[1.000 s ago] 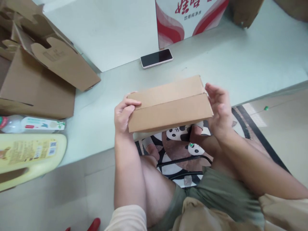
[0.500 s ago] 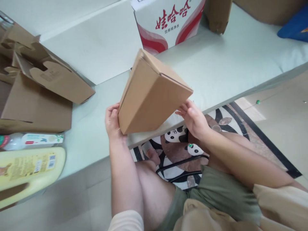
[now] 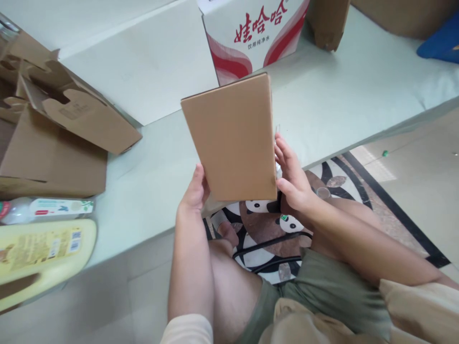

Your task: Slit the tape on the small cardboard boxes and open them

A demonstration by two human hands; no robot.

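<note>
Brown box, edges held by left fingers and right fingers, overhangs table edge.

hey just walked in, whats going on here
A person is handling a brown cardboard box at the table, with a plain face turned up toward the camera. The left hand holds its left side; the right hand is at its right side, though its grip isn't clear. A white-and-red carton stands beyond, and a yellow jug is off to the left.
</note>
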